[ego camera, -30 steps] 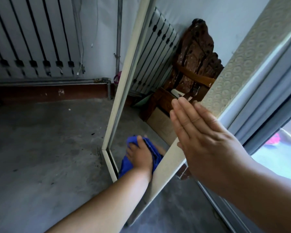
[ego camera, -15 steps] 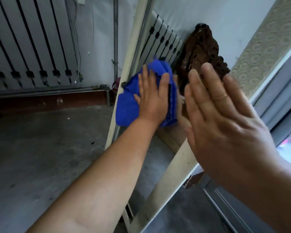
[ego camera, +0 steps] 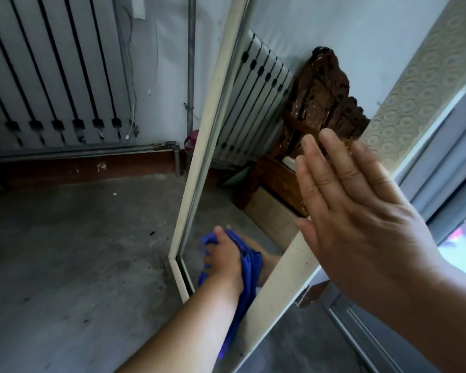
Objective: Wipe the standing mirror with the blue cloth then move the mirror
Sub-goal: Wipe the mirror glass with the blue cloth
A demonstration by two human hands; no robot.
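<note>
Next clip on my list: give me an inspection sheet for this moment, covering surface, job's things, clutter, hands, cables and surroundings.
Surface: bare grey concrete floor, scuffed, with small dark specks.
Job's things: standing mirror with a cream frame, leaning, its bottom corner on the floor; blue cloth bunched against the lower glass.
Clutter: pink container by the wall behind the mirror's edge; little else seen.
Hands: left hand presses the cloth on the glass; right hand flat and open against the mirror's right frame.
Cables: thin white wire hanging down in front of the radiator.
Surroundings: white radiator, vertical pipe, window frame at right; carved wooden furniture shows in the reflection.
</note>
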